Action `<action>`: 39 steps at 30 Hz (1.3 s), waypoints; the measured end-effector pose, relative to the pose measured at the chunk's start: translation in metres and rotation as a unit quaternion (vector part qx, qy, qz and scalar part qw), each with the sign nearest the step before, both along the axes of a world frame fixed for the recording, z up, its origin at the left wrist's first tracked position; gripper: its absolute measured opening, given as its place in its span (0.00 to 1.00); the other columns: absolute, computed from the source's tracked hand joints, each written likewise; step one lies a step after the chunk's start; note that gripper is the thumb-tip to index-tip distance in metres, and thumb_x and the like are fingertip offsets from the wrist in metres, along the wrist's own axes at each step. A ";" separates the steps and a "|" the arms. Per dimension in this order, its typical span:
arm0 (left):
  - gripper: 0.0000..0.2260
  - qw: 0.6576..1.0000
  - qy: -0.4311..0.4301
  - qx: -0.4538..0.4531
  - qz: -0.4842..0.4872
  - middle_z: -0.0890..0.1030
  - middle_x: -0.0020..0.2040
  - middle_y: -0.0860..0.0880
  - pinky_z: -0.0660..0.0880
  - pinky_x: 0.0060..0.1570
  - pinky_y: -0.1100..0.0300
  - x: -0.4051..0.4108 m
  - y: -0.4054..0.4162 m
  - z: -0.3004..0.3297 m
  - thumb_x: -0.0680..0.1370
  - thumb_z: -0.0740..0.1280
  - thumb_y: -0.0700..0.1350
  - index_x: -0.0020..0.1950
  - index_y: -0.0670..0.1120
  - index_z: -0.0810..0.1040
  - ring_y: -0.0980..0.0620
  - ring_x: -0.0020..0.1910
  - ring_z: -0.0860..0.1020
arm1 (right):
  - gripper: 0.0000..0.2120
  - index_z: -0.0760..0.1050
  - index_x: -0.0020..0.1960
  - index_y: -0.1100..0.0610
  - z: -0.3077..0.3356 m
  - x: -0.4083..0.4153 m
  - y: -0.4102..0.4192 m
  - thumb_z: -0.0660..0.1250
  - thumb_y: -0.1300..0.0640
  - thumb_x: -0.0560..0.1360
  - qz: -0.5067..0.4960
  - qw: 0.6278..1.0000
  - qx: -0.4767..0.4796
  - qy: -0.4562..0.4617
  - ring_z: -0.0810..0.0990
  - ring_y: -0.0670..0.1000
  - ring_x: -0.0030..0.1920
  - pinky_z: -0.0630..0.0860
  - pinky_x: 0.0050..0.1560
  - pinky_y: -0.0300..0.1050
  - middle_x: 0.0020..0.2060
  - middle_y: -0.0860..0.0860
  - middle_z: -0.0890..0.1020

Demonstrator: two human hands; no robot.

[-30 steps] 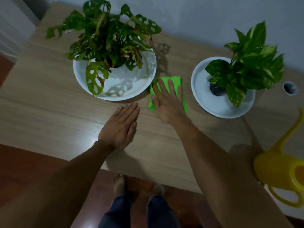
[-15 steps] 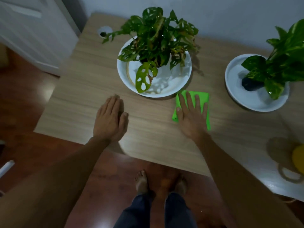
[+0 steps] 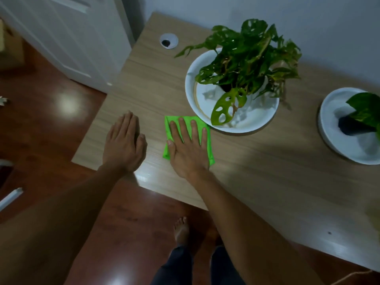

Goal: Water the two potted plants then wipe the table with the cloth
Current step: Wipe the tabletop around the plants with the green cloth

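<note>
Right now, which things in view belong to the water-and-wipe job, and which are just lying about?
Job:
green cloth under the right hand
holey-leaf plant
second plant
table

Lying about:
cable grommet
left hand, flat on the table, holding nothing

Glossy red-brown floor [image 3: 51, 124], white door [image 3: 67, 36], pale wall [image 3: 308, 21].

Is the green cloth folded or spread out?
Folded: the green cloth is a compact pad barely wider than the right hand pressing it flat.
</note>
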State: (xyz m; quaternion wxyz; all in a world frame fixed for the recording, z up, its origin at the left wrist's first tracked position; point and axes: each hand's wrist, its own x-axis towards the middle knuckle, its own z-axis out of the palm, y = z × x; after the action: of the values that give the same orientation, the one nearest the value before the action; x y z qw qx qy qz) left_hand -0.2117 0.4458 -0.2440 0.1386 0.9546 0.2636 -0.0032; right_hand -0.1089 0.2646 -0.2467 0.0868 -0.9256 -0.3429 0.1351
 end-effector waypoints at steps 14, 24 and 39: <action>0.28 1.000 -0.008 -0.017 -0.005 0.50 0.84 0.46 0.47 0.83 0.49 0.003 0.013 -0.011 0.85 0.51 0.54 0.83 0.44 0.51 0.52 0.84 0.45 | 0.28 0.41 0.85 0.53 0.000 0.133 0.167 0.41 0.48 0.87 -0.094 0.995 0.013 0.006 0.37 0.59 0.83 0.24 0.75 0.58 0.84 0.53 0.42; 0.29 1.000 -0.001 -0.016 -0.004 0.52 0.84 0.47 0.49 0.82 0.47 0.006 0.016 -0.011 0.84 0.50 0.54 0.83 0.44 0.53 0.52 0.84 0.46 | 0.28 0.45 0.85 0.58 0.002 0.145 0.182 0.43 0.50 0.87 -0.158 0.987 0.020 -0.023 0.43 0.60 0.84 0.35 0.81 0.64 0.84 0.58 0.46; 0.27 1.000 -0.012 -0.015 -0.001 0.54 0.84 0.46 0.50 0.82 0.48 0.007 0.016 -0.008 0.83 0.49 0.50 0.82 0.43 0.55 0.50 0.84 0.50 | 0.28 0.48 0.85 0.47 0.001 0.025 0.061 0.43 0.43 0.86 0.023 1.000 -0.018 0.001 0.45 0.58 0.84 0.45 0.81 0.64 0.85 0.49 0.50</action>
State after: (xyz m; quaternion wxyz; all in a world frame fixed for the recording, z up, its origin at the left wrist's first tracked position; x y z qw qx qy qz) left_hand -0.2043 0.4617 -0.2519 0.1564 0.9525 0.2613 0.0038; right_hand -0.0844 0.3258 -0.2460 0.0674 -0.9187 -0.3618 0.1436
